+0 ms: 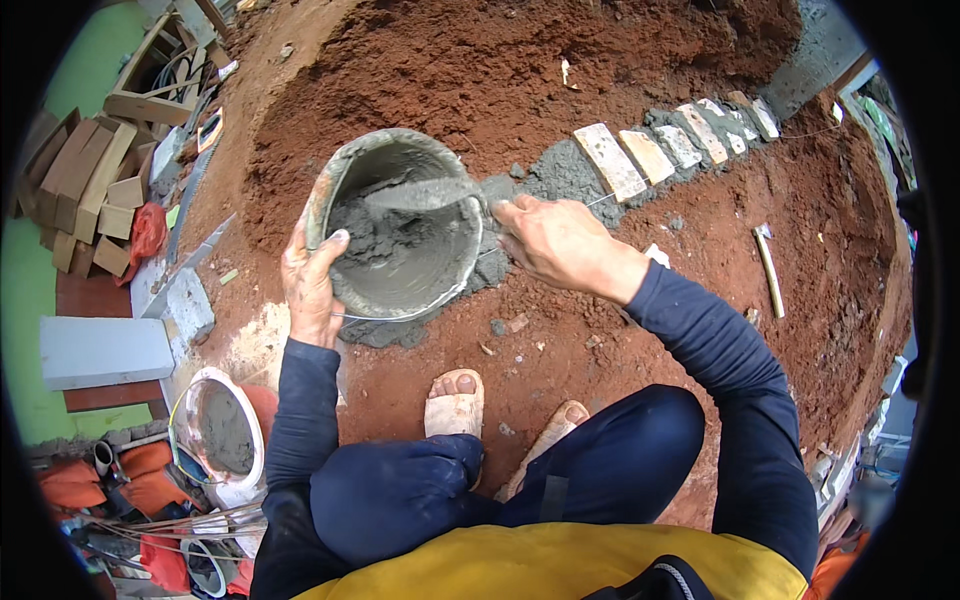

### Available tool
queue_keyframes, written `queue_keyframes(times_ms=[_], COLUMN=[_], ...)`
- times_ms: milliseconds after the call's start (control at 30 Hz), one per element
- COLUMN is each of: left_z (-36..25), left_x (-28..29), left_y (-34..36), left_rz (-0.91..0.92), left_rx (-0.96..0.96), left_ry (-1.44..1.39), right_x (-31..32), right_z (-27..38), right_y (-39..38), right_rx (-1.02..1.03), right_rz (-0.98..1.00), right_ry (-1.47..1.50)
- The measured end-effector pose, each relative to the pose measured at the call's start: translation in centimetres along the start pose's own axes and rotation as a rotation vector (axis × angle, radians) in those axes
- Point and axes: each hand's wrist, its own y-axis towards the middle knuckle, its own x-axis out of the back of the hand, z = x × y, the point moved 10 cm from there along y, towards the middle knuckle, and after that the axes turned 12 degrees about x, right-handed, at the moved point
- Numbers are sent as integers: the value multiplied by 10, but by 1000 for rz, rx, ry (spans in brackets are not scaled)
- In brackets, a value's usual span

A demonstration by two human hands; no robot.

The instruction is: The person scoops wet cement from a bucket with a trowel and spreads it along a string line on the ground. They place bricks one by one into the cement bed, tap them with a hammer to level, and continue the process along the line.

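My left hand [316,282] grips the rim of a mortar-smeared bucket [468,262], its thumb over the edge. The bucket is tilted so that its mouth faces me, and wet grey mortar [372,240] lies inside. My right hand [565,243] is closed round the handle end of a trowel [425,194], whose blade reaches over the rim into the bucket. The handle itself is mostly hidden by my fingers. Beyond my right hand, a strip of grey mortar [562,172] runs along the soil, leading to a row of bricks [610,162] set side by side in it.
A hammer [770,272] lies on the red soil to the right. At the left stand a second bucket [228,425] of mortar, a pale block [105,352] and stacked wood pieces [85,185]. A string [603,199] runs along the bricks. An earth bank [480,70] rises at the back.
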Motion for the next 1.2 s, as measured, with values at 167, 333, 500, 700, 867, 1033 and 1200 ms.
queue_keyframes(times_ms=[167, 333, 500, 700, 867, 1033, 1200], left_z=[-8, -16, -48, -78, -74, -35, -8], left_x=[-40, -60, -87, -127, -134, -107, -57], left_y=[5, -4, -16, -28, -31, -7, 17], left_rz=[139, 138, 245, 419, 478, 298, 76], left_rx=[-11, -81, -230, -346, -260, -57, -69], left_ry=[-86, 100, 275, 609, 613, 251, 69], right_x=[-3, 38, 42, 0, -73, -93, -104], right_z=[34, 17, 8, -30, 18, 38, 44], right_y=[15, 0, 29, -38, -53, -32, -31], right_rx=[115, 103, 34, -620, -486, -383, -613], right_rz=[185, 38, 200, 521, 355, 247, 275], right_ry=[-176, -323, -370, 802, 1366, 1655, 1900])
